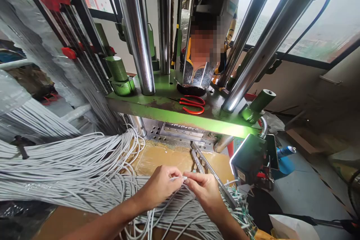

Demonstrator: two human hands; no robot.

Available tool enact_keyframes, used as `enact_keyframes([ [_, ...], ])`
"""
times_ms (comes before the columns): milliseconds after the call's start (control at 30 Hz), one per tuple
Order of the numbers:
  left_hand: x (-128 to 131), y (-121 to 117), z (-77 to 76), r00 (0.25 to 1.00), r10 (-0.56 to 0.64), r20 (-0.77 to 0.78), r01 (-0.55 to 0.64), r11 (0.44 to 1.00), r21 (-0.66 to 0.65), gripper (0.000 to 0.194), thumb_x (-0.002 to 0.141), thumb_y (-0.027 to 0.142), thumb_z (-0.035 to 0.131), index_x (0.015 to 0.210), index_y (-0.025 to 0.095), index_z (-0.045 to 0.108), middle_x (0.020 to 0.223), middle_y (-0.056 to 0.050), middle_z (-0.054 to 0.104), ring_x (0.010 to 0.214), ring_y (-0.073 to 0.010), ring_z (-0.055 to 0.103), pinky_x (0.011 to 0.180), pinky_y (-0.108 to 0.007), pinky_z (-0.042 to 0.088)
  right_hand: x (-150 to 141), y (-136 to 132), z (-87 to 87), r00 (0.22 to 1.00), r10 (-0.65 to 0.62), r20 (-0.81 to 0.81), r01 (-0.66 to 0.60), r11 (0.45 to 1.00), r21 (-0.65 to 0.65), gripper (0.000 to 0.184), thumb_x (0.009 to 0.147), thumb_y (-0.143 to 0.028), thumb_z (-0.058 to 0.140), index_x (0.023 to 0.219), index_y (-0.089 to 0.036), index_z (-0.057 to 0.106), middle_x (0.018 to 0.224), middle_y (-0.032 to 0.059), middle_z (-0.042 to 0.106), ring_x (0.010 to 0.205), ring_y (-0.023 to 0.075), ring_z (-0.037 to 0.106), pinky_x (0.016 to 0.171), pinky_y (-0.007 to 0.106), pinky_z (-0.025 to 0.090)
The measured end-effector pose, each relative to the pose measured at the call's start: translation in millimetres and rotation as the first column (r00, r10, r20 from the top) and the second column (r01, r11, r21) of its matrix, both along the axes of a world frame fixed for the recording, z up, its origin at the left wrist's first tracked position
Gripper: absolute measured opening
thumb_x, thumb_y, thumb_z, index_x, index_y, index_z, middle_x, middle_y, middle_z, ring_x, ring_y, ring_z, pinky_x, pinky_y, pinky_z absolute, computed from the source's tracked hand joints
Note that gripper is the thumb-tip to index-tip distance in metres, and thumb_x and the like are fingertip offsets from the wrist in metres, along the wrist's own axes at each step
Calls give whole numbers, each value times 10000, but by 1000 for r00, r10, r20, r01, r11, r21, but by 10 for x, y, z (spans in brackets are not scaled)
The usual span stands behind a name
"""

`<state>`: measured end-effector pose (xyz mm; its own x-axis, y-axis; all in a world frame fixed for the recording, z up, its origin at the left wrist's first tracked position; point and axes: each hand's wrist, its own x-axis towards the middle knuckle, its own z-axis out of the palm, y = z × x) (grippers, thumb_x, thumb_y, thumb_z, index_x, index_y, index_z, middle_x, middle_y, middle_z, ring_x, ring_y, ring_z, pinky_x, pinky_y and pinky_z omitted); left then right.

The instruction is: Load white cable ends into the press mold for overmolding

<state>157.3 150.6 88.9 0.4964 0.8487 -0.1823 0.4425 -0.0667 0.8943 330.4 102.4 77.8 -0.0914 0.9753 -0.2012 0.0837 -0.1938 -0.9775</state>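
Note:
My left hand (159, 188) pinches a thin light-grey cable (176, 177) close to its end, above the worktable. My right hand (204, 188) meets it there, thumb and forefinger closed on the small pale cable end (184, 179). Fingers hide most of that end. Beneath both hands spreads a thick heap of grey cables (92, 168), running in from the left. Just beyond my right hand lies a long metal bar (215, 174), slanting across the brown work surface (157, 159), with a shorter metal piece (197, 161) beside it.
Ahead stands a press with a green plate (157, 105) and steel columns (137, 45). Red-handled scissors (194, 104) rest on the plate. Below it is a metal mould block (182, 132). At right are a control box (249, 161), a blue can (286, 151) and many greenish-tipped cable ends (239, 204).

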Motion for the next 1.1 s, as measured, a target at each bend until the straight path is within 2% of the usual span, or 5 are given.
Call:
enact_keyframes([
  [67, -9, 0, 6, 1000, -3, 14, 3, 1000, -23, 303, 786, 346, 531, 711, 115, 712, 648, -37, 638, 673, -178, 548, 620, -246, 400, 0, 5, -15, 1000, 31, 0, -31, 1000, 3, 328, 799, -481, 651, 940, -214, 779, 782, 32, 732, 740, 204, 634, 720, 308, 504],
  [233, -38, 7, -35, 999, -28, 34, 31, 995, -97, 292, 771, 321, 532, 674, 108, 707, 651, -44, 648, 656, -178, 560, 610, -251, 406, 8, 9, -25, 999, 21, 47, -21, 1000, 4, 323, 799, -489, 655, 950, -232, 777, 806, 34, 741, 780, 215, 654, 744, 303, 514],
  [633, -11, -13, -65, 999, 20, 31, -15, 991, -133, 240, 719, 260, 540, 659, 98, 707, 615, -40, 639, 610, -159, 544, 560, -241, 377, -4, 14, -81, 998, 35, 44, -36, 999, 31, 287, 796, -468, 666, 967, -261, 769, 896, 34, 757, 832, 222, 659, 807, 330, 517],
  [767, -7, -16, -112, 998, 37, 49, -28, 985, -172, 212, 696, 242, 549, 660, 97, 700, 622, -37, 642, 606, -155, 542, 561, -239, 380, -5, 12, -91, 998, 26, 58, -27, 999, 17, 279, 799, -446, 663, 967, -250, 770, 876, 37, 756, 818, 222, 655, 782, 328, 514],
  [1100, -26, -16, -173, 995, 34, 98, -13, 979, -202, 265, 723, 324, 588, 637, 96, 691, 613, -55, 666, 590, -152, 543, 555, -238, 372, -7, 12, -88, 998, 63, -16, -62, 998, 8, 207, 821, -371, 645, 929, -257, 780, 785, 9, 713, 800, 193, 621, 779, 299, 463],
])
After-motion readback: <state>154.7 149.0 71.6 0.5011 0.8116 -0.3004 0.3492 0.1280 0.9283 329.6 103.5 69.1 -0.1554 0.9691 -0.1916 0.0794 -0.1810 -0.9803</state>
